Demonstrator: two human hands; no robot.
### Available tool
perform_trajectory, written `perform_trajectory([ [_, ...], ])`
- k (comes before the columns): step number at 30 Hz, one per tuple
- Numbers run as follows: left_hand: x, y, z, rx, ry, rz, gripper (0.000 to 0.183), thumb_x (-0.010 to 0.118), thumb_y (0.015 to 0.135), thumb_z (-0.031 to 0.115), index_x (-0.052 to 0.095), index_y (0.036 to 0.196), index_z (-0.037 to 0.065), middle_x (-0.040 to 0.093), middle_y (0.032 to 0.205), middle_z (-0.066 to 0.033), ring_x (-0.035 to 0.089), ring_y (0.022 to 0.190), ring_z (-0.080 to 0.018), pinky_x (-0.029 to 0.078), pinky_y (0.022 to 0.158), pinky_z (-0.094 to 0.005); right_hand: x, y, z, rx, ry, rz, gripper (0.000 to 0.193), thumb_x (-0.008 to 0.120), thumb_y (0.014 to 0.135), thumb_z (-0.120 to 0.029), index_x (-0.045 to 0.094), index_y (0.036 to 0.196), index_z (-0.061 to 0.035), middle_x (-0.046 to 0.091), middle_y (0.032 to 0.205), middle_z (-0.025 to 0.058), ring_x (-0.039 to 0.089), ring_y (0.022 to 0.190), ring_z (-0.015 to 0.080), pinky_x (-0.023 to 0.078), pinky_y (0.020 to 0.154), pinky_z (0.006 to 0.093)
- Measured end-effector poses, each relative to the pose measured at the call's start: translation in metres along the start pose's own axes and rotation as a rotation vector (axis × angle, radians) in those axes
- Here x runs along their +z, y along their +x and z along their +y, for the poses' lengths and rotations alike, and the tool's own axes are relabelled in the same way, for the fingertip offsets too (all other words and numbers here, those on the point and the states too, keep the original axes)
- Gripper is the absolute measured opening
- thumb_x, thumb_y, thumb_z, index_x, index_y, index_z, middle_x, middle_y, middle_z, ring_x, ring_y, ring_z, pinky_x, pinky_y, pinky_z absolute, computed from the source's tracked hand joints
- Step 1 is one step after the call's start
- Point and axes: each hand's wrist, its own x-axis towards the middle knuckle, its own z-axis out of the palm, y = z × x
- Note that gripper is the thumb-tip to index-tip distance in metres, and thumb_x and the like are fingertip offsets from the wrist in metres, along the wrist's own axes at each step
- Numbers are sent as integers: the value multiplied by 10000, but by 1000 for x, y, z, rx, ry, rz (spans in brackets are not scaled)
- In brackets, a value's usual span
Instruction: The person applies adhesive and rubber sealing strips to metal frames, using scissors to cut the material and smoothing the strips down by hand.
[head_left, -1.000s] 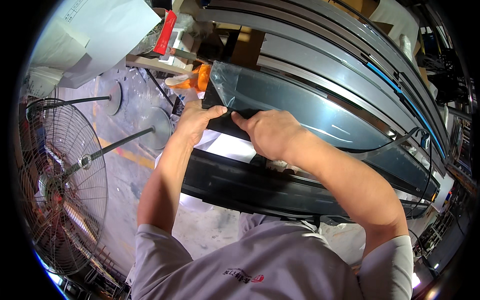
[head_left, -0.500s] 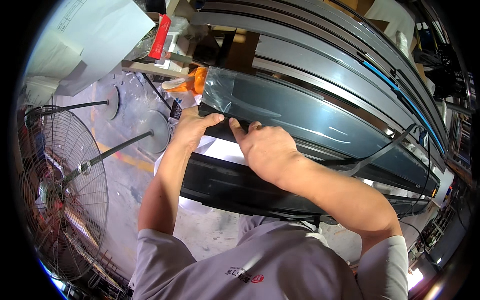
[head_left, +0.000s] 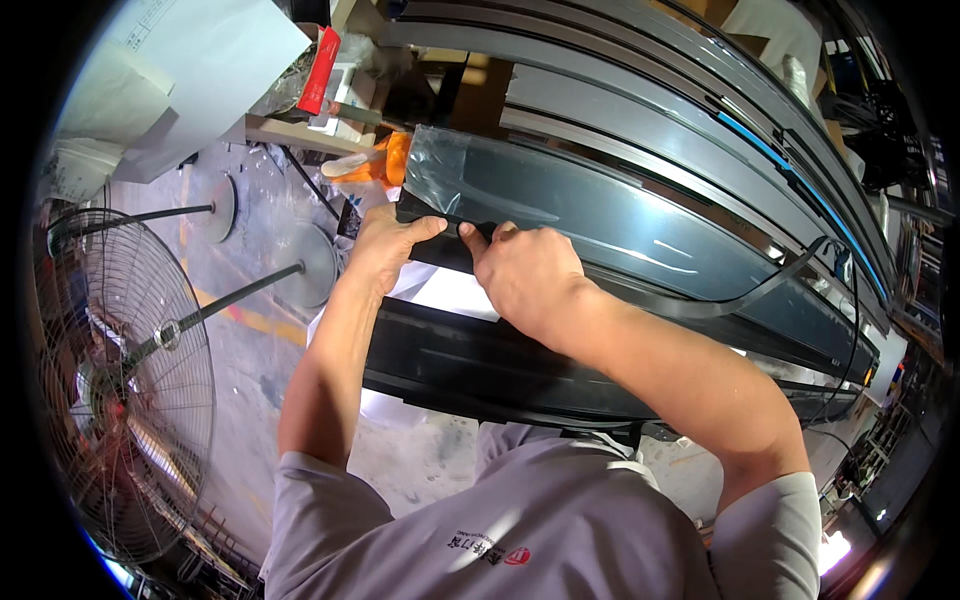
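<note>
A long dark grey metal profile (head_left: 600, 215) lies crosswise before me, with clear plastic film (head_left: 435, 170) wrinkled at its left end. My left hand (head_left: 385, 245) is closed round the near corner of that end, its thumb along the edge and its other fingers hidden. Just to the right, my right hand (head_left: 530, 270) has its fingers curled on a black flexible strip (head_left: 690, 308) at the profile's near edge. From there the strip runs right and bends up over the profile. Both thumbs point towards each other, a small gap apart.
Closer to me is a second black profile (head_left: 480, 365). Several grey profiles (head_left: 590, 105) are stacked beyond. A large caged fan (head_left: 125, 390) stands at left near round stand bases (head_left: 305, 265). Orange-and-white gloves (head_left: 375, 163) and paper sheets (head_left: 190, 80) are at upper left.
My right hand has shifted slightly left and up, its fingers curling in more. The strip's loose length now lies in a lower, wider curve. My left hand stays nearly in place.
</note>
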Motion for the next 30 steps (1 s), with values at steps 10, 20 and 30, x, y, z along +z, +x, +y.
perform_trajectory([
  [10, -2, -8, -1, 245, 324, -43, 586, 711, 845, 186, 496, 1348, -26, 600, 1170, -128, 634, 897, -175, 530, 767, -310, 9, -13, 2, 13, 118, 106, 732, 650, 846, -134, 321, 1500, -128, 661, 1069, 130, 692, 935, 267, 574, 745, 360],
  [20, -8, -6, -4, 53, 291, 44, 543, 751, 804, 234, 560, 1284, 68, 645, 1025, -25, 614, 819, -125, 450, 535, -239, 82, -194, 94, 106, 178, 376, 375, 587, 800, -112, 579, 1166, -30, 669, 918, 134, 688, 845, 280, 544, 698, 407],
  [30, -46, -2, 25, 576, 1333, 688, 478, 708, 817, 243, 599, 1129, -104, 687, 1017, -230, 642, 910, -323, 481, 866, -402, 164, -464, 265, 333, -211, 872, 100, 564, 810, -149, 611, 866, -80, 579, 790, 50, 586, 863, 234, 429, 848, 380],
])
